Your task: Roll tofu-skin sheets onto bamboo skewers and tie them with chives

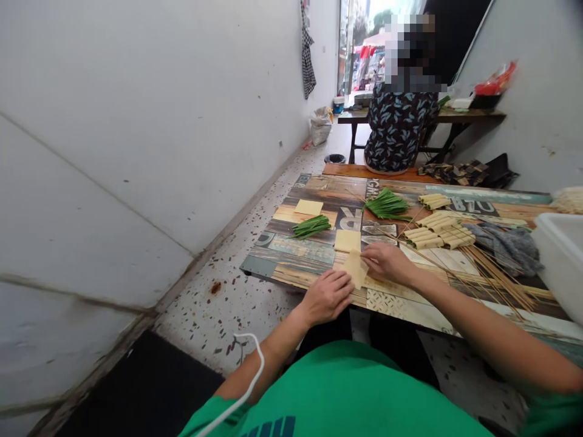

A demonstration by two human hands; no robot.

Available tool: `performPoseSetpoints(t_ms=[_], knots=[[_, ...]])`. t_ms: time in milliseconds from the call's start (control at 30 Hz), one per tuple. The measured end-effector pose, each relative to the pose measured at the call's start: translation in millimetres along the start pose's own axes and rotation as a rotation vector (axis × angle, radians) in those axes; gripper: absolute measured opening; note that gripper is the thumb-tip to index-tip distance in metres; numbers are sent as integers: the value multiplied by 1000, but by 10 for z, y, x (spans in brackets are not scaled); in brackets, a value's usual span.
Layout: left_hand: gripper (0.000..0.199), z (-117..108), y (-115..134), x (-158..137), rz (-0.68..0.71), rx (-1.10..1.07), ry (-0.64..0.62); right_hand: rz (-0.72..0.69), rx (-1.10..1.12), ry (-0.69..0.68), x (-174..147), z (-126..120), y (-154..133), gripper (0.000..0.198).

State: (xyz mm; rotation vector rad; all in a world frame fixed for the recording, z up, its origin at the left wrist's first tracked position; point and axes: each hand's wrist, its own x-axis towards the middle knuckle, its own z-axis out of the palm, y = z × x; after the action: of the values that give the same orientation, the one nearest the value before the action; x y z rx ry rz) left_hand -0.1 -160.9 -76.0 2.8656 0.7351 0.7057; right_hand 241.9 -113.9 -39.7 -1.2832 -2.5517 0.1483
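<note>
Quite thin, pale-yellow sheet (356,270)

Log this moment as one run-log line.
left hand: at left edge of thin yellow sheet | right hand: at its right edge | beyond: yellow squares, chive bunches | to the right: yellow rolls, wooden skewers

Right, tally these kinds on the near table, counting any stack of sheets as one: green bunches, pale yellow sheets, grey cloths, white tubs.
Green bunches: 2
Pale yellow sheets: 3
Grey cloth: 1
White tub: 1
Total: 7
</note>
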Motion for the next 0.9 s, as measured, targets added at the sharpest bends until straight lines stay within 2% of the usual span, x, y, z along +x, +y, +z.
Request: performPoseSetpoints(t_ms=[167,267,333,533,700,800,900], knots=[[34,27,21,18,6,33,3,114,-111,-73,919,-12,75,27],[34,39,21,27,18,29,-7,107,-217,-157,1384,71,3,27],[35,55,6,31,24,17,-2,71,-295,-226,1583,144,-31,26],[37,103,-36,15,22,-34,10,-23,-385,-327,1813,327,-23,32],[34,50,-70,5,0,-80,73,-65,-416,-381,1874,264,-53,30],[28,-52,-247,6,-137,-40,195,-74,-439,-399,1896,142,-86,28],[27,-213,-577,5,-388,37,341,-73,-450,-410,1914,37,-118,28]])
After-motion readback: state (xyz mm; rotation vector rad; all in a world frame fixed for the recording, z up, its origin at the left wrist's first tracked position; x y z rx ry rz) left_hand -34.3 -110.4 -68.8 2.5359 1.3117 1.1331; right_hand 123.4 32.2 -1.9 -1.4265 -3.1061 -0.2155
